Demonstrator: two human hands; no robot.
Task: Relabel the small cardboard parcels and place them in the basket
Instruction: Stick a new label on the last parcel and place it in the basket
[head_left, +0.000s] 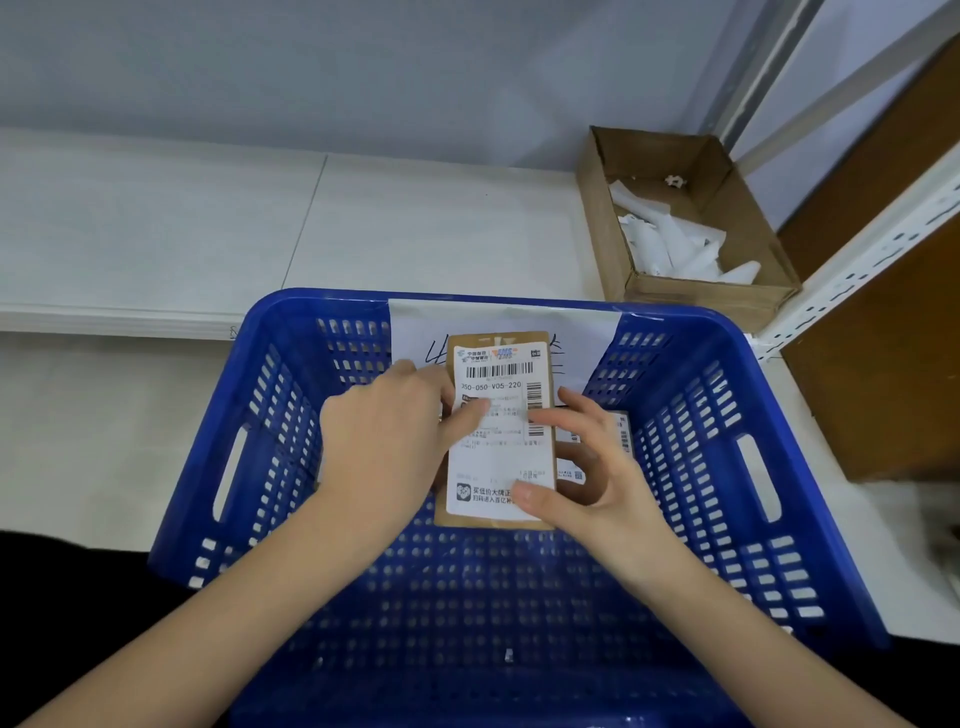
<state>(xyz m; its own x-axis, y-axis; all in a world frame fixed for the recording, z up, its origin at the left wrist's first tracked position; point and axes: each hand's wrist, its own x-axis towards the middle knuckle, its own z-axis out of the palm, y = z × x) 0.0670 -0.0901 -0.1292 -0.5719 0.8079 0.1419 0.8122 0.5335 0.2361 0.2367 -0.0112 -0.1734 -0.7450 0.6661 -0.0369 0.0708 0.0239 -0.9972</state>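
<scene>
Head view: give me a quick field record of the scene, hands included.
parcel: small cardboard parcel held over the blue basket, label up
label: white shipping label covers most of its top
left hand: left hand grips the parcel's left edge, thumb on the label
right hand: right hand pinches the parcel's right edge
basket contents: second labelled parcel, partly hidden
basket sign: paper sheet on far wall
side: open carton holding white paper scraps
</scene>
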